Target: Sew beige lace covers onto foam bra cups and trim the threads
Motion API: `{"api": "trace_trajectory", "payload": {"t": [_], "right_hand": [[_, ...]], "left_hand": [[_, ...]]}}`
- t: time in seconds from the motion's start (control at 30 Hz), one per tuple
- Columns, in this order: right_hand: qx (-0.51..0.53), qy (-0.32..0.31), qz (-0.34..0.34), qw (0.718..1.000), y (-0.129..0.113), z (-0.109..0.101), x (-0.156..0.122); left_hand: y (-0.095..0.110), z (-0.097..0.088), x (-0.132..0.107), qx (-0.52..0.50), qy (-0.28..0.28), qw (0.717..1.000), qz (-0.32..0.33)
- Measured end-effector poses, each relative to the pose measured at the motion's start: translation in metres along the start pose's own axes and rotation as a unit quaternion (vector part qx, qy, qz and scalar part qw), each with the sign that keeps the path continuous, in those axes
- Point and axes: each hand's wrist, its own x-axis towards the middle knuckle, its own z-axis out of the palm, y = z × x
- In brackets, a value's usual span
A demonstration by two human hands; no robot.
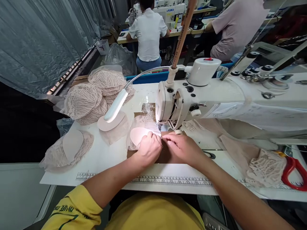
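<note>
My left hand is closed on a pale pink lace bra cup, its knuckles up and fingers curled at the cup's right edge. Just across from it, my right hand has thumb and forefinger brought together at the same edge, beside the needle area. Whatever lies between those fingertips is too small to make out. Above both hands stands the head of a white sewing machine, its lamp lighting the lace. Brown board shows on the table beneath the hands.
Stacked lace cups sit at the back left, with more cup pieces in front. A lamp on a bendy neck reaches over them. Red-handled scissors and lace scraps lie right. Two people sit ahead.
</note>
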Motion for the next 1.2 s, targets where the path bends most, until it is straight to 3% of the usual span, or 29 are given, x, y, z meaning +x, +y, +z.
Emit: {"api": "trace_trajectory", "payload": {"t": [0.07, 0.17, 0.33, 0.4, 0.53, 0.67, 0.9, 1.2], "right_hand": [[-0.038, 0.000, -0.038, 0.999, 0.004, 0.011, 0.003], [-0.117, -0.018, -0.062, 0.991, 0.005, 0.023, 0.003], [-0.227, -0.012, -0.076, 0.971, 0.003, 0.030, 0.001], [-0.252, 0.005, -0.070, 0.965, 0.004, 0.032, 0.001], [-0.270, 0.023, -0.049, 0.961, 0.004, 0.033, 0.006], [-0.268, 0.015, -0.024, 0.963, 0.000, 0.029, 0.011], [-0.268, 0.008, 0.006, 0.963, -0.004, 0.027, 0.014], [-0.230, 0.019, -0.072, 0.970, 0.007, 0.032, 0.001]], "left_hand": [[0.006, -0.002, -0.004, 0.055, -0.048, 0.997, 0.007], [0.006, -0.022, -0.010, 0.103, -0.096, 0.990, 0.021], [-0.013, -0.056, -0.009, -0.121, -0.110, 0.986, 0.020], [-0.023, -0.054, -0.007, -0.143, -0.068, 0.987, 0.019], [-0.038, -0.032, -0.003, -0.061, -0.006, 0.996, 0.070], [-0.047, -0.021, 0.005, -0.017, -0.014, 0.994, 0.108], [-0.057, -0.022, 0.016, -0.014, -0.012, 0.990, 0.139], [-0.065, -0.026, 0.018, 0.001, -0.048, 0.993, 0.110]]}}
